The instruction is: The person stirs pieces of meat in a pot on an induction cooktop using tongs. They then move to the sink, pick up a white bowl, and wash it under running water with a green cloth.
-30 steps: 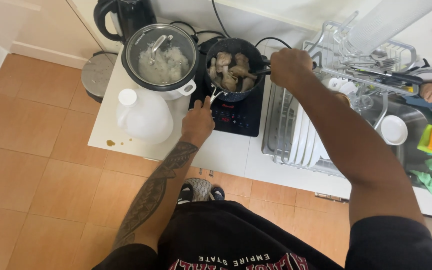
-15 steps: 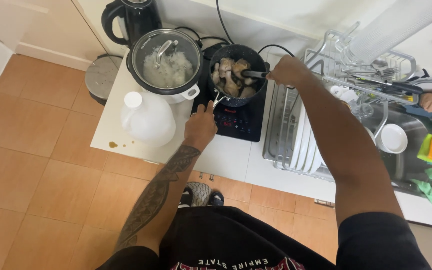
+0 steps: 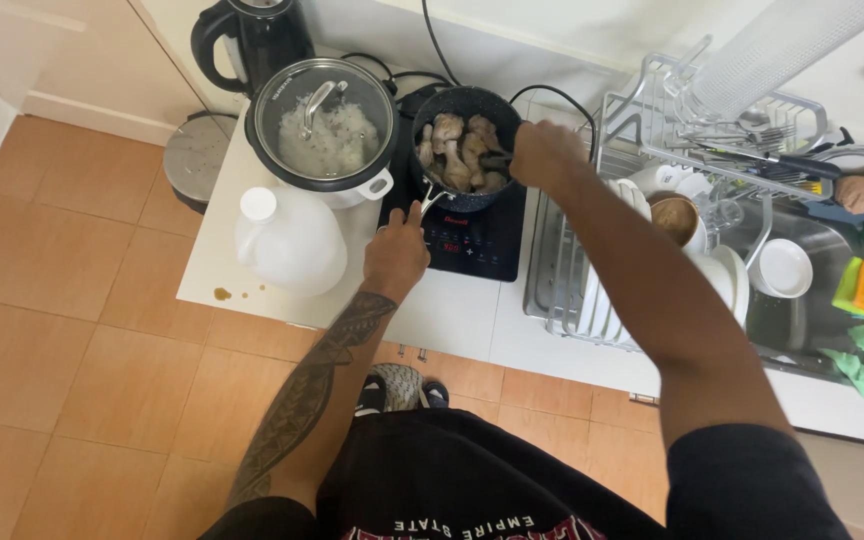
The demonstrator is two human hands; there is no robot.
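L hand [image 3: 395, 256] was closed round the pan handle [image 3: 430, 203]; R hand [image 3: 544, 152] was pinched on a dark utensil [image 3: 498, 160] dipping into the dark pan [image 3: 465, 147]. Pan sat on the black induction hob [image 3: 470, 243], toward the bench's back edge, w/ chicken pieces [image 3: 457, 152] inside. Risk, prob.: a hard stir could tip the pan or flick a piece out, since only the L grip steadied it. Counts: 1 pan, 1 hob, 1 rice cooker [image 3: 324, 130], 1 white jug [image 3: 290, 240], 1 kettle [image 3: 257, 38]; roughly 5–6 chicken pieces.

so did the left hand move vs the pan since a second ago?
Yes. The left hand has shifted from the counter beside the white jug up toward the pan, now at its handle over the black cooktop.
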